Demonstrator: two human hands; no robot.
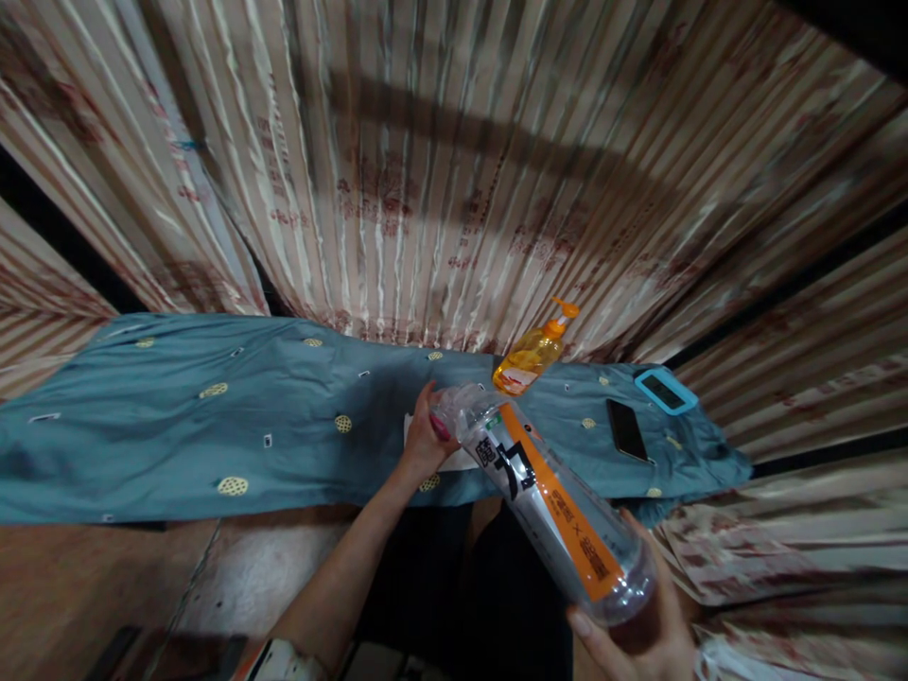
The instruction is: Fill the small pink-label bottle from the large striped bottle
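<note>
A large clear plastic bottle (546, 501) with an orange, silver and black label is tilted, its neck end toward the upper left. My right hand (642, 619) is wrapped around its base. At the neck end, my left hand (424, 440) is closed on the bottle. A small pink piece (441, 428) shows by my left fingers; whether it is a cap I cannot tell. Beneath that hand, partly hidden, lies a white sheet-like thing (460, 461). Behind the bottle stands an orange pump bottle (531, 357) with yellow liquid.
A blue-grey patterned cloth (163, 426) covers the long table. Toward its right end lie a dark phone (627, 430) and a blue-framed device with a dark screen (665, 391). Pleated patterned curtains (426, 189) hang behind and at both sides.
</note>
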